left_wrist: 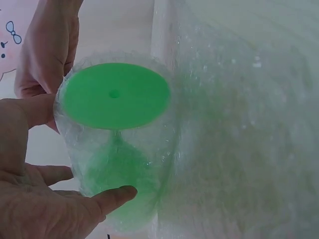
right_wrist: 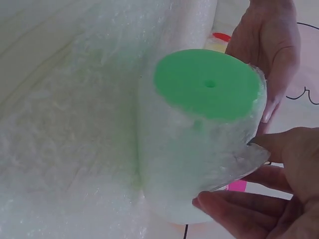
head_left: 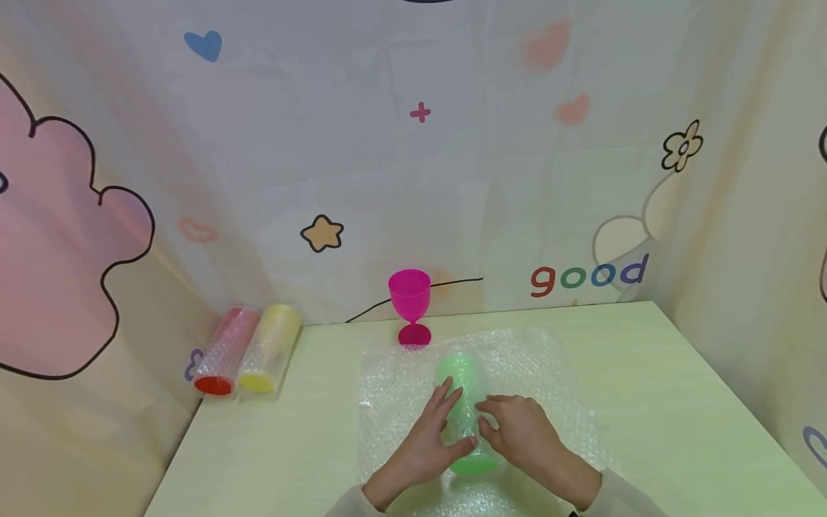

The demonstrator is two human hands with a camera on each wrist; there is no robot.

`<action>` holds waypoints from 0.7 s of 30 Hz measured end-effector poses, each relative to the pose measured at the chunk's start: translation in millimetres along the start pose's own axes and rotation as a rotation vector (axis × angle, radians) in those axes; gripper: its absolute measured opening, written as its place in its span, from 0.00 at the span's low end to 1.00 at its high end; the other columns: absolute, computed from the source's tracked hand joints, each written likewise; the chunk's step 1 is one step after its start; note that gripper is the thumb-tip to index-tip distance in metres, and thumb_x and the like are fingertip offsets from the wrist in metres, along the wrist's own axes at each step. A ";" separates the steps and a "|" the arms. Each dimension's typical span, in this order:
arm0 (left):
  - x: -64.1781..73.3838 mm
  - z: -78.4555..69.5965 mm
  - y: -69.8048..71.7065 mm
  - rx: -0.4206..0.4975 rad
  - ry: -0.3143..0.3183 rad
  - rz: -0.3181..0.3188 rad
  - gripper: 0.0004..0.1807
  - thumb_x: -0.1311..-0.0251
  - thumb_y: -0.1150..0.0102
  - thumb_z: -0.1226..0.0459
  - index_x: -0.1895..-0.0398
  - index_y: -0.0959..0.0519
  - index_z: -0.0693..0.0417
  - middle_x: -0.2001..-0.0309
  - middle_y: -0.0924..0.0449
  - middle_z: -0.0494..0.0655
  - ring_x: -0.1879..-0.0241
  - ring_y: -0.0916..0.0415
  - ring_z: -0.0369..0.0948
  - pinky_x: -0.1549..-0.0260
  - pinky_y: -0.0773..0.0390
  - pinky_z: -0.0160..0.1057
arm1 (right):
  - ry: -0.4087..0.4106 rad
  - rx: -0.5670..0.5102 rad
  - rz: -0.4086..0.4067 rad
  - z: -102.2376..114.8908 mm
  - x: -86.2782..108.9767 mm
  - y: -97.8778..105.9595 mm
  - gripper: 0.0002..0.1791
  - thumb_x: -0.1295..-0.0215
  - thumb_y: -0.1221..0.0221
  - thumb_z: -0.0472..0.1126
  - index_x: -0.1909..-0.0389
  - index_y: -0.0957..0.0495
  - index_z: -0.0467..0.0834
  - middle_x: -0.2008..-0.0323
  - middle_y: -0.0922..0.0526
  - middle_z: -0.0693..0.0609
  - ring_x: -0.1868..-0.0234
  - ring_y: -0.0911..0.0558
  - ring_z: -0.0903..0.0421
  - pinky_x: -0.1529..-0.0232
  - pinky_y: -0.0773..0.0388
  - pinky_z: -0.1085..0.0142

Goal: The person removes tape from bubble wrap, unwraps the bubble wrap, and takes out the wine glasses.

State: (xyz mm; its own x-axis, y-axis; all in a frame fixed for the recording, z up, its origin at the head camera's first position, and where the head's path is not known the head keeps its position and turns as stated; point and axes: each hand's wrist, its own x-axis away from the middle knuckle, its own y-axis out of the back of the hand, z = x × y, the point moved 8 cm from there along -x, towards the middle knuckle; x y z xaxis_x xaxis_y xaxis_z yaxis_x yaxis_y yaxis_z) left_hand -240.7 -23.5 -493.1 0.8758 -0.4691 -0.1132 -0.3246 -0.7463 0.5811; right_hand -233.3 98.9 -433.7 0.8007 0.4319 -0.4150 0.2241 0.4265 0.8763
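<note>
Right now the green goblet point(left_wrist: 118, 149) lies on its side on the table, inside a coat of bubble wrap point(head_left: 543, 370), with its foot towards six o'clock and its bowl towards twelve. The foot shows crisply, but the bowl is only a green haze through the film, and fingers cover part of it. From where I stand, I can't count the layers.

At eight o'clock from the goblet, the left hand point(head_left: 423, 441) rests along the coat, fingers fairly straight and apart, thumb up by the foot. Between three and four, the right hand point(head_left: 526, 434) pinches a loose edge of the film with its thumb, a fingertip resting lower on the coat. Both sleeves point(head_left: 352, 502) are cut off at six o'clock.

The single wrap sheet spreads beneath on the pale table point(head_left: 659, 402). At eleven, one pink goblet point(head_left: 410, 293) stands upright and bare by the sheet's far edge. Between nine and ten lie two wrapped bundles, one red point(head_left: 227, 348) and one yellow point(head_left: 271, 345), side by side, their contents blurred by film. Behind hangs a printed curtain point(head_left: 362, 122), "good" between one and two.
</note>
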 end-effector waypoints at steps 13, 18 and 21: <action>2.1 3.7 -1.4 0.103 -0.022 0.046 0.44 0.36 0.39 0.52 0.22 0.48 0.53 0.19 0.63 0.48 0.23 0.56 0.57 0.37 0.27 0.48 | -0.047 -0.276 -0.031 -10.9 4.0 -7.8 0.06 0.42 0.39 0.31 0.70 0.14 0.42 0.72 0.11 0.50 0.73 0.12 0.59 0.71 0.18 0.73; 4.3 13.1 2.1 0.108 0.029 0.053 0.45 0.38 0.37 0.51 0.22 0.47 0.50 0.19 0.64 0.43 0.25 0.45 0.54 0.38 0.26 0.44 | -0.158 -0.398 -0.036 -25.4 5.1 -6.1 0.07 0.39 0.41 0.31 0.71 0.17 0.46 0.71 0.11 0.53 0.70 0.11 0.58 0.68 0.16 0.70; 6.0 17.4 6.1 0.092 0.048 0.039 0.45 0.39 0.36 0.50 0.23 0.46 0.49 0.19 0.62 0.41 0.26 0.42 0.53 0.39 0.24 0.45 | -0.209 -0.458 -0.015 -30.9 4.9 -3.5 0.07 0.37 0.41 0.34 0.70 0.17 0.47 0.69 0.11 0.55 0.69 0.12 0.61 0.66 0.16 0.68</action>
State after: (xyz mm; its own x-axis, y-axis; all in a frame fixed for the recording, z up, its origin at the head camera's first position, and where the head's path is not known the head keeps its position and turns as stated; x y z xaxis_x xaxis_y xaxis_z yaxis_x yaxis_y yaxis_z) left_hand -243.6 -39.1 -504.3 0.8774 -0.4769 -0.0520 -0.3881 -0.7693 0.5075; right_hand -247.3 124.1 -446.3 0.9040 0.2748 -0.3275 0.0067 0.7569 0.6535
